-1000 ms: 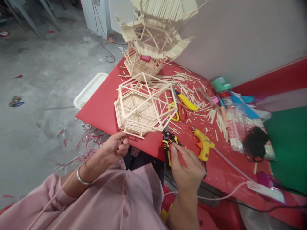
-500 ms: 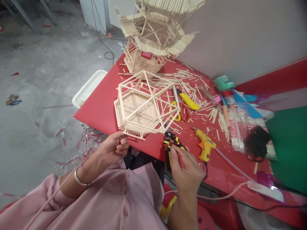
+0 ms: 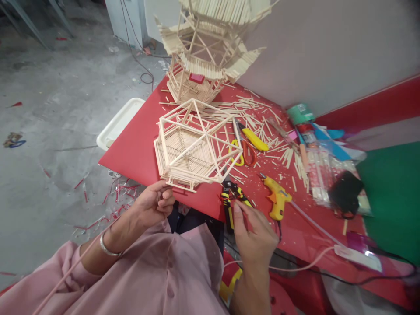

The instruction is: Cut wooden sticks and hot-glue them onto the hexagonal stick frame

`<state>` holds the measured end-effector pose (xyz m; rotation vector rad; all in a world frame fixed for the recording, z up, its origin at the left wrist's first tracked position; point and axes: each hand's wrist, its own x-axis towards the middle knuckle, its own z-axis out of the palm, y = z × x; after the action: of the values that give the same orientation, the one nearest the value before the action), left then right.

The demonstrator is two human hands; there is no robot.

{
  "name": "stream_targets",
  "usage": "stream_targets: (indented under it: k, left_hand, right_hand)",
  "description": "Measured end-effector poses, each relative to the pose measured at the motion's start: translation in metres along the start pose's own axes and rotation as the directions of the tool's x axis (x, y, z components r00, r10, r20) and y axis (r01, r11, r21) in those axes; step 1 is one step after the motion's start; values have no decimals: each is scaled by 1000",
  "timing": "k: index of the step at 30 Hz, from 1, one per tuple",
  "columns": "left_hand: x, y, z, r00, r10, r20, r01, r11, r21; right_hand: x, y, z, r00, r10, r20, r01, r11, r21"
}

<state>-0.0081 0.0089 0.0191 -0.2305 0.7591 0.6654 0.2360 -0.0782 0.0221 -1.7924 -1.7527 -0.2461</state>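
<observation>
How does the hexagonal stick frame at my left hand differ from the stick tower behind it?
The hexagonal stick frame is a single low level; the stick tower stacks several tiers and runs past the view's top edge. The hexagonal stick frame is open on top, while the stick tower carries slatted roofs with upturned corners. Both are built of thin, pale sticks.

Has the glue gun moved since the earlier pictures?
No: judged against the red table, the glue gun has stayed put; only the view drifts slightly.
</observation>
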Motion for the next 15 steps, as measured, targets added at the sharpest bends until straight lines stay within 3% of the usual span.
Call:
stream_targets:
  k: [7,15]
  left_hand:
    - [0,0,-1,1000,2,22,-2,1000,29]
    - [0,-1,2,1000,2,-24,-2,1000,6]
  right_hand:
    - [-2,3,1,1000,5,-1,-5,1000,-2]
    - [-4,6,5,1000,8,-4,-8,1000,6]
